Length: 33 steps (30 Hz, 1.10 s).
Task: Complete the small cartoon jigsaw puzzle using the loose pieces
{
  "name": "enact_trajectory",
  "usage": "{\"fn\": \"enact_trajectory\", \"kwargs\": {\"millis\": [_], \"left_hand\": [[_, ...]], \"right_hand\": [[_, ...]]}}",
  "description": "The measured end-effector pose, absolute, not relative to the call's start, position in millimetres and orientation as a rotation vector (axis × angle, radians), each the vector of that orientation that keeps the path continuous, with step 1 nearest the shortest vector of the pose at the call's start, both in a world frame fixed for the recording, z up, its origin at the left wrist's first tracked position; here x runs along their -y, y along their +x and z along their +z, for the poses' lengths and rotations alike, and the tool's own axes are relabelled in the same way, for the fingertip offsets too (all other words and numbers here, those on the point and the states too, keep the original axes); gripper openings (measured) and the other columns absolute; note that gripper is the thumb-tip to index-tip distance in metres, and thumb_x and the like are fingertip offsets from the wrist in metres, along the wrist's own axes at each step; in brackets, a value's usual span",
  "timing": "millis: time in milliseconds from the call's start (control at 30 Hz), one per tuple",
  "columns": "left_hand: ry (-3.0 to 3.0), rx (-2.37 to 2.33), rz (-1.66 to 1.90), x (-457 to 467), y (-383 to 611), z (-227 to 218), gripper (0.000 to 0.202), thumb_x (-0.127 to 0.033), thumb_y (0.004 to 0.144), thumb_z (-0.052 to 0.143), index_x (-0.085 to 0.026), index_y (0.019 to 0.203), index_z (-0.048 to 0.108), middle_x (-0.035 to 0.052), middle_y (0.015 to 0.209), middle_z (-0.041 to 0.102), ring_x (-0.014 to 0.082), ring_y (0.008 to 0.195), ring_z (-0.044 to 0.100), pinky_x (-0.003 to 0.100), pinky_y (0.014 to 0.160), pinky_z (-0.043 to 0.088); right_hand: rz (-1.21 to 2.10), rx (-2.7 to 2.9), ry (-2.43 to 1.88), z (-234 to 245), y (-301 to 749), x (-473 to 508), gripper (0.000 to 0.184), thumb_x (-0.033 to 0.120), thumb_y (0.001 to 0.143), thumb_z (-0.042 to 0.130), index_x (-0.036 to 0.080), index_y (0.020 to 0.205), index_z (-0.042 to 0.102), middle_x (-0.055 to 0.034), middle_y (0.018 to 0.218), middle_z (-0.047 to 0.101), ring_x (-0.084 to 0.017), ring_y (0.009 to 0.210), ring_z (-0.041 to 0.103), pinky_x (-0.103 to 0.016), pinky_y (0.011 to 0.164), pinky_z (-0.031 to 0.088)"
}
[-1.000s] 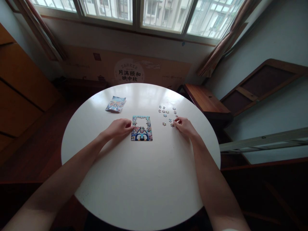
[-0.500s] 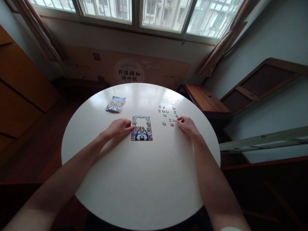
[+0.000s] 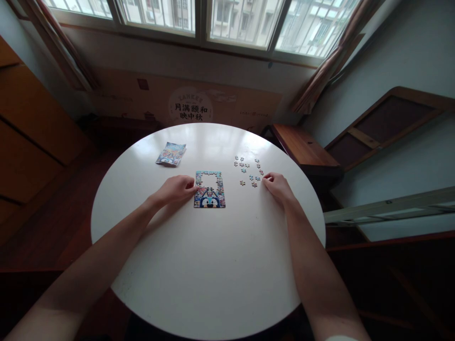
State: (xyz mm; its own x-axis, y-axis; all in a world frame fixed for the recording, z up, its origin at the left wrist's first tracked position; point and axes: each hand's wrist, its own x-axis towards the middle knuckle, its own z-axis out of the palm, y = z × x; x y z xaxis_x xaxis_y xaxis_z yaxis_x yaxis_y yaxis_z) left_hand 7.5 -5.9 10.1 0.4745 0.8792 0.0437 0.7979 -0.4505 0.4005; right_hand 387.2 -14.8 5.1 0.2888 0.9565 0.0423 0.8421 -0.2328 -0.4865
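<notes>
A small rectangular jigsaw puzzle lies flat on the white round table, with a dark-blue dog-like face at its near end. Its upper middle is a bare, pale gap edged by fitted pieces. My left hand is curled closed at the puzzle's left edge, its fingertips on the border. Right of the puzzle, several loose jigsaw pieces are spread out. Beside the rightmost of them, my right hand has thumb and forefinger pinched together; whatever may be between them is too small to make out.
A colourful printed packet lies beyond the puzzle at the back left of the table. Behind the table's right side stands a wooden bench-like piece of furniture. Barred windows line the far wall.
My right hand has shifted slightly right, away from the loose pieces, so one piece near its fingertips shows more fully. My left hand and the puzzle stay in place.
</notes>
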Motion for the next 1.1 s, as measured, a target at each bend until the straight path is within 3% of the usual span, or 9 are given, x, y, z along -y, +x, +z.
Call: {"fn": "enact_trajectory", "kwargs": {"millis": [400, 667, 833, 1100], "left_hand": [[2.399, -1.415, 0.350, 7, 8, 11, 0.042, -0.055, 0.086, 0.048, -0.020, 0.063, 0.053, 0.0022, 0.067, 0.060, 0.0142, 0.060, 0.046, 0.029, 0.055, 0.024], [2.378, -1.421, 0.351, 7, 8, 12, 0.043, -0.057, 0.085, 0.048, -0.020, 0.063, 0.053, 0.0026, 0.067, 0.062, 0.0141, 0.058, 0.046, 0.029, 0.055, 0.024], [2.370, -1.419, 0.351, 7, 8, 13, 0.041, -0.055, 0.085, 0.049, -0.020, 0.064, 0.053, 0.0018, 0.066, 0.061, 0.0139, 0.058, 0.046, 0.028, 0.055, 0.024], [2.360, -1.429, 0.316, 9, 9, 18, 0.041, -0.054, 0.085, 0.049, -0.020, 0.063, 0.051, 0.0020, 0.067, 0.060, 0.0135, 0.058, 0.045, 0.028, 0.054, 0.023]], "right_hand": [[0.361, 1.612, -2.172, 7, 385, 16, 0.019, 0.028, 0.079, 0.058, 0.020, 0.089, 0.071, -0.0065, 0.088, 0.073, -0.020, 0.078, 0.064, -0.027, 0.068, 0.043], [0.108, 1.477, -2.112, 3, 365, 11, 0.022, 0.027, 0.084, 0.055, 0.019, 0.096, 0.072, -0.0083, 0.087, 0.073, -0.022, 0.081, 0.065, -0.031, 0.077, 0.046], [0.056, 1.649, -1.977, 4, 348, -7, 0.024, 0.023, 0.086, 0.054, 0.017, 0.100, 0.073, -0.0089, 0.094, 0.070, -0.022, 0.086, 0.063, -0.034, 0.085, 0.045], [0.082, 1.771, -2.089, 7, 326, -43, 0.026, 0.031, 0.088, 0.058, 0.021, 0.106, 0.074, -0.0100, 0.105, 0.065, -0.025, 0.100, 0.058, -0.038, 0.091, 0.043]]}}
